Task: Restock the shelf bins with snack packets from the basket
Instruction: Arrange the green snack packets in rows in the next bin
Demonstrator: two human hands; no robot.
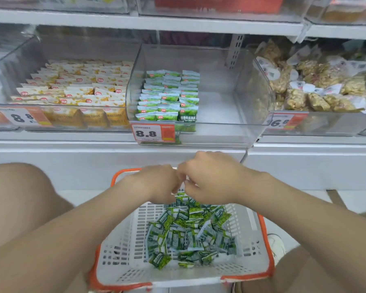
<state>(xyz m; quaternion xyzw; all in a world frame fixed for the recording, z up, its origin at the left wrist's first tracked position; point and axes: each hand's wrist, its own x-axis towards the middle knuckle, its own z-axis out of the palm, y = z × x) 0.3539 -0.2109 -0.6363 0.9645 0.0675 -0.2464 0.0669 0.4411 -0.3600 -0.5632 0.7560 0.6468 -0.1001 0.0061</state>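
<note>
A white basket with an orange rim [123, 240] stands on the floor below me, holding a loose heap of green snack packets [190, 235]. My left hand [156, 185] and my right hand [207, 180] meet above the basket's far end, fingers curled. Together they hold a small upright bunch of green packets [182, 197] between them; the fingertips are mostly hidden. On the shelf above, a clear bin [230, 98] has neat rows of the same green packets [167, 96] in its left half, and its right half is bare.
A clear bin of yellow-and-white packets [76, 87] sits to the left, and a bin of bagged nut snacks [317, 87] to the right. An 8.8 price tag [153, 132] hangs on the middle bin's front. My knee [19, 197] is at the left beside the basket.
</note>
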